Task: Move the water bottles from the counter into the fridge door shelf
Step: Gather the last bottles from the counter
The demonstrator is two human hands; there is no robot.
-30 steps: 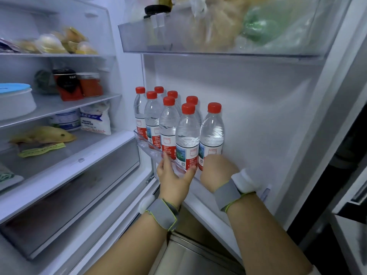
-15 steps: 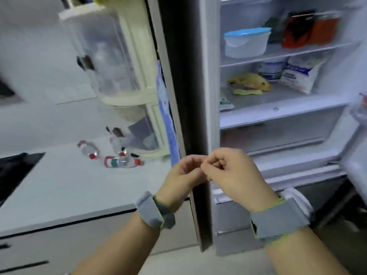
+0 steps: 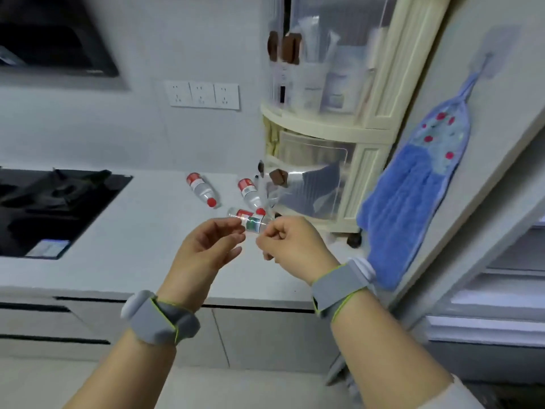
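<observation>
Ahead, three water bottles [image 3: 203, 190] with red caps are lying on their sides on the pale counter [image 3: 141, 231], near a cream storage rack [image 3: 339, 128]. Both hands are hovering in front of the nearest bottle: the left hand [image 3: 206, 246] is loosely curled and holding nothing, while the right hand [image 3: 292, 243] is closed into an empty fist. A blue towel [image 3: 413, 208] is hanging to the right.

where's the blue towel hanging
In the head view, the blue towel hangs at right from a hook on the fridge's side panel, beside the cream storage rack.
</observation>
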